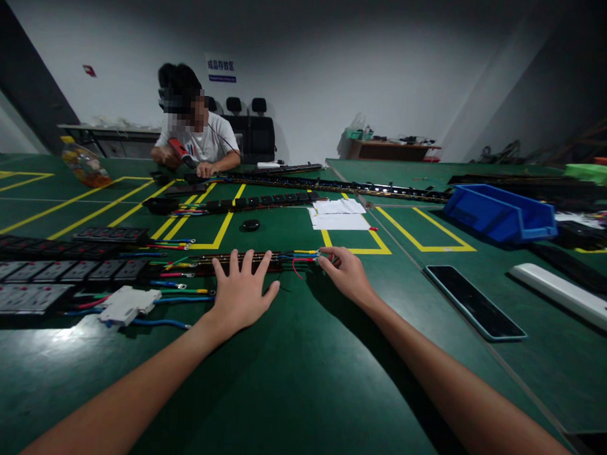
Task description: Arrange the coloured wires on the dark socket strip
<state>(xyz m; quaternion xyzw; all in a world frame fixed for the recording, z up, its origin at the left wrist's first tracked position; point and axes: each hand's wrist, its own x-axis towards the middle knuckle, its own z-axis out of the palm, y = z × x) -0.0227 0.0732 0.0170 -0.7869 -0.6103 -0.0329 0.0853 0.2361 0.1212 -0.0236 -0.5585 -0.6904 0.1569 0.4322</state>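
Note:
A long dark strip with copper bars (223, 259) lies across the green table (298, 386), with red, blue, green and yellow wires (300, 257) coming out of its right end. My left hand (241, 292) rests flat with fingers spread, its fingertips on the strip. My right hand (346, 272) is at the strip's right end, fingers pinched on the wire ends there.
Black socket strips (57, 272) and a white part with blue wires (126, 305) lie at left. Papers (338, 214), a blue bin (500, 213), a phone (473, 303) and a white bar (562, 296) lie to the right. A seated person (201, 141) works across the table with a red tool.

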